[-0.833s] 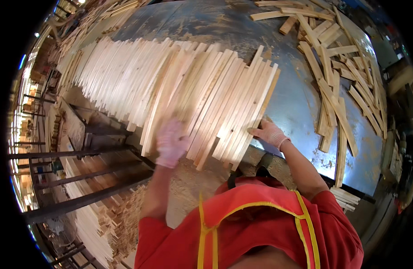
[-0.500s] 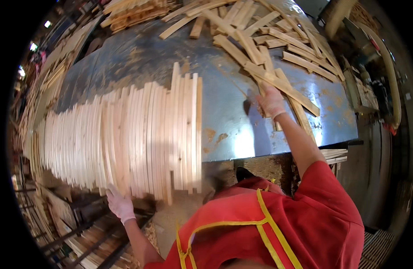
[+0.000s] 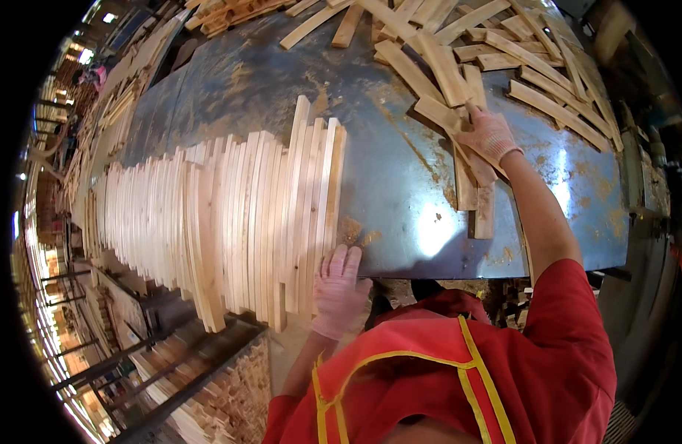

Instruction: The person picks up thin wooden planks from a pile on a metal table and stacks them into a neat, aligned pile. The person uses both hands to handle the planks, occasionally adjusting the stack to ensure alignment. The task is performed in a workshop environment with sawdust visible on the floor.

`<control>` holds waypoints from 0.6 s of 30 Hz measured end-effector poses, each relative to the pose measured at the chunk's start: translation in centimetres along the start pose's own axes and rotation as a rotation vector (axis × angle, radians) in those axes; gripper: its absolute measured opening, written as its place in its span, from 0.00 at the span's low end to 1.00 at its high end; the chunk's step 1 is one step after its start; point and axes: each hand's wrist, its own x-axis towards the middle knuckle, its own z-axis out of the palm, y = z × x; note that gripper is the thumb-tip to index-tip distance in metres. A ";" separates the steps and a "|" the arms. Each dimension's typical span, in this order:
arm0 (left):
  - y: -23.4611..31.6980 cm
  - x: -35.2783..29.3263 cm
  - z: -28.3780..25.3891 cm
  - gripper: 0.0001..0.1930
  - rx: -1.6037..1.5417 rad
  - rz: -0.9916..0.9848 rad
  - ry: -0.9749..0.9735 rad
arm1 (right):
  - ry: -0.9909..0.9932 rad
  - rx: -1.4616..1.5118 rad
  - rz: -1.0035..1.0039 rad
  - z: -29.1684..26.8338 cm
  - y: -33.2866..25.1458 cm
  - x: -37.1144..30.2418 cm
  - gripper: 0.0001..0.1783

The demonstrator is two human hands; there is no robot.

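A row of pale wooden slats stands packed side by side along the left of the metal tabletop, one end of it overhanging the near edge. My left hand, in a thin whitish glove, is at the row's right end with its fingers stretched out. It holds nothing that I can see. Farther off on the right, my gloved right hand closes on a wooden slat in a loose heap. Part of that slat is covered by the hand, and other slats lie beneath it.
Loose slats lie crisscrossed at the far right of the table. More wood pieces are stacked at the far left. Below the near left edge are dark metal rails and a pile of short wood pieces. Sawdust patches dot the tabletop.
My left hand has moved right from under the row's middle to its right end. One slat there now juts out nearer. My right hand has shifted slightly away, and the slats around it have moved.
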 end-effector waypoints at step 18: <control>3.3 6.1 1.2 0.29 -1.246 -0.631 -0.298 | -0.247 1.566 0.404 13.7 -12.9 -13.9 0.35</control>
